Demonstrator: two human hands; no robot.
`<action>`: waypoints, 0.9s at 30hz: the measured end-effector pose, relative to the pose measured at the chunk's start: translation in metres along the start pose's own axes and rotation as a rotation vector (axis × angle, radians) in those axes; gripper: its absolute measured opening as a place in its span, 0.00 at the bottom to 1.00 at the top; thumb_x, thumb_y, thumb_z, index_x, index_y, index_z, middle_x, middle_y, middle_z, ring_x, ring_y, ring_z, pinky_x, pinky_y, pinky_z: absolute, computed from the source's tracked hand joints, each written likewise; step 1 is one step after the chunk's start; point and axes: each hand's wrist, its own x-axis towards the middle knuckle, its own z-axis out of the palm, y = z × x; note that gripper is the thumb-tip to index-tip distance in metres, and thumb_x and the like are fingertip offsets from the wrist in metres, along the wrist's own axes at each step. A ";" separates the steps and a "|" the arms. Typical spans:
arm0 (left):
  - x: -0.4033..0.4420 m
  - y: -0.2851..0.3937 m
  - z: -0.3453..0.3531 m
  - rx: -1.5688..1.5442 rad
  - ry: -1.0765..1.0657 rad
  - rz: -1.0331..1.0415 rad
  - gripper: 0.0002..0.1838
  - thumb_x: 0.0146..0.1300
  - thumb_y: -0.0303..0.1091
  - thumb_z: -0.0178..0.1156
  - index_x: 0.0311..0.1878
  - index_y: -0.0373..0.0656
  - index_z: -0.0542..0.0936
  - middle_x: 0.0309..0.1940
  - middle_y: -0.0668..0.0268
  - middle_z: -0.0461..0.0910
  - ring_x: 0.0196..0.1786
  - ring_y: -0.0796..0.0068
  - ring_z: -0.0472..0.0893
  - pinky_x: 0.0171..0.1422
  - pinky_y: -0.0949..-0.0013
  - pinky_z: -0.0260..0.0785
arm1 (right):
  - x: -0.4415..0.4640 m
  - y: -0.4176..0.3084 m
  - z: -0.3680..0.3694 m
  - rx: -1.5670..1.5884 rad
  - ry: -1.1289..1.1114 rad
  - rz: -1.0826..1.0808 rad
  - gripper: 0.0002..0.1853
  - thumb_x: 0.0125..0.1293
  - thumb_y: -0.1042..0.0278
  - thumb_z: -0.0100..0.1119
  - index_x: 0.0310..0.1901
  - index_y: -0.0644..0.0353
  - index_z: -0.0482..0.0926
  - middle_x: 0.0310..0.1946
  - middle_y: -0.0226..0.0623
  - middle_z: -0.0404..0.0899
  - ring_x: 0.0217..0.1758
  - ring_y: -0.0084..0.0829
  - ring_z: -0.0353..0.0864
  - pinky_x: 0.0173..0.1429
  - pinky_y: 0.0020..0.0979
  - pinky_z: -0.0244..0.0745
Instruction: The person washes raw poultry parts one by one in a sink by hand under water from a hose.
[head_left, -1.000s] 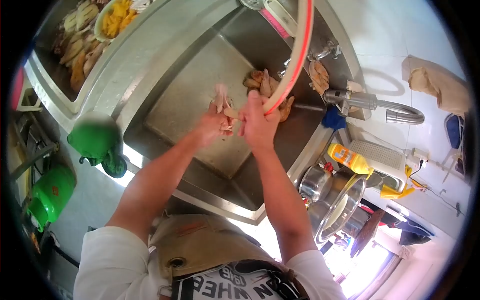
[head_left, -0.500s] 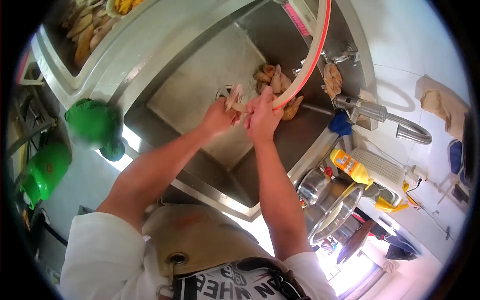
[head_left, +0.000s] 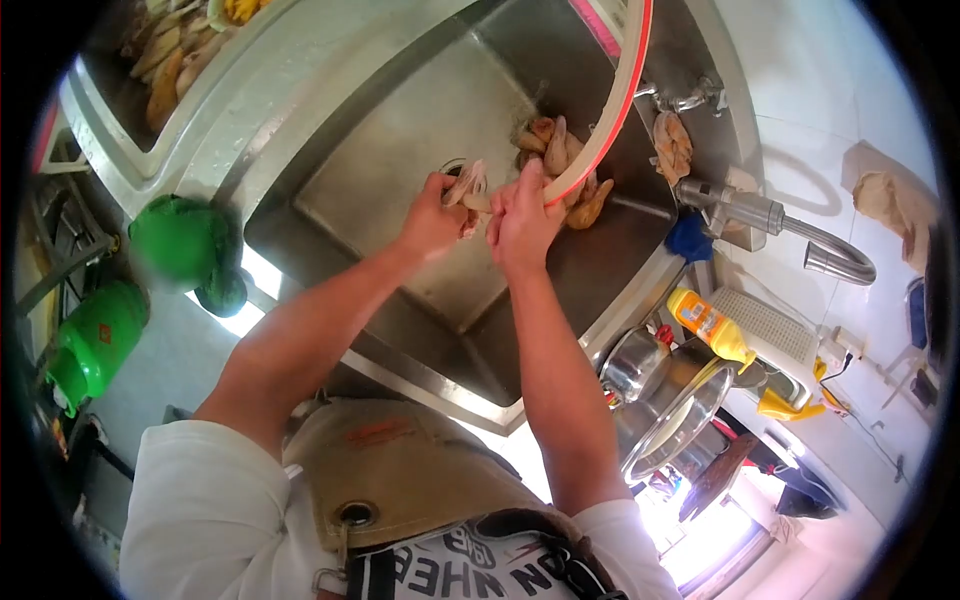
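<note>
The fingers of the left hand [head_left: 432,218] are curled round a pale piece of meat [head_left: 468,183], and those of the right hand [head_left: 524,222] are wrapped round a hose [head_left: 615,112] near its end; how tightly either is gripped cannot be told. The hose's end is brought up to the meat, though whether it goes inside is hidden. The hose is probably held so near its end because the rest hangs in a long arc that could otherwise swing. The meat is held over the sink [head_left: 370,205], where drips would be caught. Other meat pieces [head_left: 562,155] are heaped in the sink just beyond the right hand, apparently set apart from the held one. Near the tap [head_left: 738,208], a limp, pale-brown thing [head_left: 673,146] is laid; meat or cloth cannot be told. Farther out, meat is piled in a second basin [head_left: 105,118], and a yellow bottle [head_left: 708,325] is placed beside the sink.
</note>
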 end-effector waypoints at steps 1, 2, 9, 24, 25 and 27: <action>0.002 -0.001 -0.002 -0.019 -0.007 -0.012 0.18 0.61 0.16 0.46 0.54 0.33 0.60 0.29 0.56 0.76 0.29 0.72 0.75 0.30 0.67 0.69 | 0.000 0.002 0.000 -0.005 -0.002 -0.005 0.23 0.73 0.53 0.52 0.23 0.56 0.61 0.14 0.30 0.61 0.14 0.22 0.64 0.08 0.24 0.53; 0.003 -0.003 -0.003 -0.037 -0.013 -0.025 0.17 0.61 0.16 0.46 0.54 0.32 0.61 0.29 0.56 0.76 0.28 0.72 0.75 0.30 0.67 0.69 | -0.001 0.001 0.001 -0.009 0.021 0.010 0.23 0.73 0.53 0.52 0.22 0.56 0.61 0.14 0.30 0.62 0.13 0.22 0.64 0.08 0.24 0.53; -0.004 0.011 0.002 -0.002 0.066 -0.067 0.13 0.61 0.16 0.47 0.49 0.32 0.66 0.27 0.57 0.77 0.27 0.72 0.76 0.29 0.67 0.69 | 0.000 0.002 0.002 -0.025 0.041 -0.007 0.23 0.72 0.53 0.52 0.22 0.57 0.62 0.13 0.32 0.63 0.12 0.23 0.63 0.08 0.25 0.54; 0.019 -0.023 -0.015 0.073 -0.131 0.091 0.29 0.59 0.22 0.53 0.65 0.36 0.61 0.43 0.58 0.77 0.37 0.71 0.78 0.39 0.66 0.72 | -0.007 -0.021 -0.006 -0.209 0.032 0.057 0.23 0.72 0.51 0.52 0.23 0.58 0.65 0.14 0.30 0.64 0.12 0.22 0.63 0.09 0.25 0.54; 0.017 -0.023 -0.019 0.210 -0.131 0.167 0.22 0.64 0.29 0.53 0.62 0.39 0.65 0.46 0.60 0.77 0.40 0.72 0.79 0.41 0.67 0.73 | -0.011 -0.033 -0.005 -0.229 0.036 0.075 0.23 0.72 0.51 0.52 0.23 0.58 0.65 0.14 0.30 0.64 0.12 0.22 0.63 0.09 0.25 0.54; 0.013 -0.023 -0.025 0.196 -0.183 0.099 0.15 0.70 0.38 0.52 0.57 0.44 0.71 0.45 0.65 0.78 0.41 0.74 0.80 0.42 0.68 0.74 | -0.022 -0.052 -0.002 -0.208 0.008 0.049 0.24 0.72 0.50 0.52 0.22 0.58 0.65 0.14 0.30 0.65 0.12 0.22 0.63 0.09 0.25 0.54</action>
